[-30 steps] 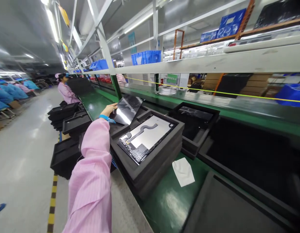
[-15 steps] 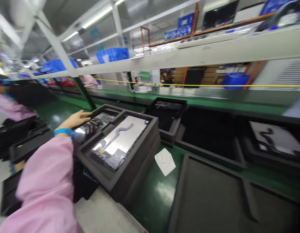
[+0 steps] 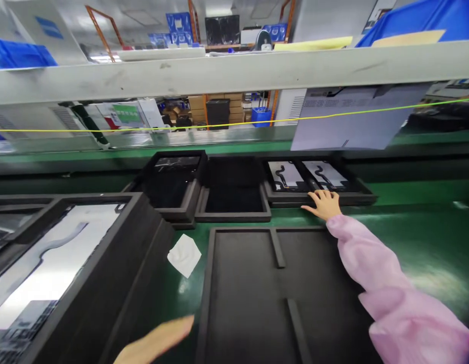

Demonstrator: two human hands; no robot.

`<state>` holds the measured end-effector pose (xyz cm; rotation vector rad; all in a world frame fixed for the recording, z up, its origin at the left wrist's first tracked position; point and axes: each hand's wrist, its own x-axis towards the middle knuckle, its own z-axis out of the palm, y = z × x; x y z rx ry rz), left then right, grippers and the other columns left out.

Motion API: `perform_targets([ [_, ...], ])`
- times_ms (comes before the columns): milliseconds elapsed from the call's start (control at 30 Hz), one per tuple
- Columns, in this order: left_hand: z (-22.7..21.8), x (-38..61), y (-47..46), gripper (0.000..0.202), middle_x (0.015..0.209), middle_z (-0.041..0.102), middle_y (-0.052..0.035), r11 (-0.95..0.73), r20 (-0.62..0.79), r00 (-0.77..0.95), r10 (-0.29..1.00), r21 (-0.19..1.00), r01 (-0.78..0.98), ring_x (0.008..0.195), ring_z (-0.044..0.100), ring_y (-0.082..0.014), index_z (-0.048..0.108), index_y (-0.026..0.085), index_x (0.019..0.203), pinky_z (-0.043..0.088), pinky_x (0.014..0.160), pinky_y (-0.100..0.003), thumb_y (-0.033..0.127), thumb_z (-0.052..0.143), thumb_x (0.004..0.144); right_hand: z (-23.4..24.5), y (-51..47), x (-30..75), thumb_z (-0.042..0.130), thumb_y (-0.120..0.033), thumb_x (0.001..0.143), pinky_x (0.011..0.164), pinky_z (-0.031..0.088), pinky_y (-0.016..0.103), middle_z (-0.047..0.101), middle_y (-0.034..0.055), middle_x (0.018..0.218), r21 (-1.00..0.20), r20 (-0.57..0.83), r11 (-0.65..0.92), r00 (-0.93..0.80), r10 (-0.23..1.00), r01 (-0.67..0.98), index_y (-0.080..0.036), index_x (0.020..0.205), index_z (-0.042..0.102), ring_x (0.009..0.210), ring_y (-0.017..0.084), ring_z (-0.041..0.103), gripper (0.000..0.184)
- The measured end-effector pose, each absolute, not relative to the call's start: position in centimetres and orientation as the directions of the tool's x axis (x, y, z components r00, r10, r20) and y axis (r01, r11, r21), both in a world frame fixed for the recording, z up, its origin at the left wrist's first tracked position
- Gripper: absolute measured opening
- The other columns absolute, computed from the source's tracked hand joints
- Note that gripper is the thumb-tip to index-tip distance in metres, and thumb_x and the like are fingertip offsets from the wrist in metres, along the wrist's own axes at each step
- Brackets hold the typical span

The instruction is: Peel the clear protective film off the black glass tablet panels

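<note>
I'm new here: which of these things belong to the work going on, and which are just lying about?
Seemingly in use:
dark tray by the right hand
two flat panels in it
left-hand tray stack, holding another panel

Seemingly lying about:
small white sheet on the green bench
blue bin in the background

Loose, creased pale-pink sleeve (image 3: 393, 288)

The bare right hand (image 3: 324, 206) is stretched forward, palm down, its fingers (image 3: 326, 194) spread and slightly bent, the thumb (image 3: 310, 209) out to the left. The right arm (image 3: 367, 258), in a loose pale-pink fabric sleeve (image 3: 412, 311), slants back to the lower right. The bare left hand (image 3: 156, 344), blurred and mostly cut off below, points rightward.
</note>
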<state>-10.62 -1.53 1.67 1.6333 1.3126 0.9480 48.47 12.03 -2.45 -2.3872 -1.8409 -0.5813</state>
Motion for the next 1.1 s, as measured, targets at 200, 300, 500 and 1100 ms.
perform_targets([
  [200, -4.1, -1.7, 2.7, 0.056, 0.161, 0.004, -0.0061, -0.255, -0.092, 0.452, 0.887, 0.719, 0.646, 0.146, 0.002, -0.0292, 0.034, 0.024, 0.146, 0.017, 0.115, -0.053, 0.038, 0.041, 0.092, -0.3, 13.7, 51.3, 0.054, -0.042, 0.094, 0.086, 0.049, 0.037, 0.057, 0.0066, 0.104, 0.273, 0.185, -0.006, -0.046, 0.982, 0.962, -0.013, 0.106, 0.058, 0.096, 0.018, 0.056, 0.031],
  [300, -6.0, -0.8, 3.4, 0.057, 0.160, -0.011, -0.0063, -0.221, -0.078, 0.408, 0.910, 0.741, 0.634, 0.146, -0.006, -0.0261, 0.022, 0.021, 0.150, 0.014, 0.116, -0.051, 0.039, 0.027, 0.096, 1.3, 13.8, 52.9, 0.053, -0.040, 0.095, 0.082, 0.051, 0.035, 0.058, 0.0069, 0.104, 0.279, 0.149, 0.061, -0.106, 0.983, 0.958, -0.014, 0.108, 0.058, 0.094, 0.016, 0.057, 0.029],
  [500, -7.1, -1.9, 3.9, 0.062, 0.159, 0.012, -0.0136, -0.081, -0.148, 0.369, 0.917, 0.839, 0.537, 0.147, -0.001, -0.0245, 0.031, 0.014, 0.145, 0.012, 0.118, -0.049, 0.049, 0.026, 0.095, 4.6, 9.0, 57.6, 0.053, -0.041, 0.095, 0.079, 0.052, 0.033, 0.057, 0.0076, 0.107, 0.252, 0.111, 0.090, -0.121, 0.986, 0.964, -0.014, 0.109, 0.057, 0.094, 0.017, 0.057, 0.031],
  [1100, -6.9, -2.1, 4.8, 0.066, 0.157, 0.020, -0.0046, 0.018, -0.238, 0.319, 0.917, 0.826, 0.563, 0.147, 0.009, -0.0261, 0.031, 0.027, 0.144, 0.017, 0.117, -0.051, 0.060, 0.038, 0.087, -3.0, -26.0, 61.6, 0.054, -0.037, 0.095, 0.082, 0.051, 0.029, 0.059, 0.0058, 0.103, -0.094, -0.010, -0.365, 0.366, 0.931, 0.926, -0.020, 0.097, 0.061, 0.091, 0.014, 0.057, 0.018],
])
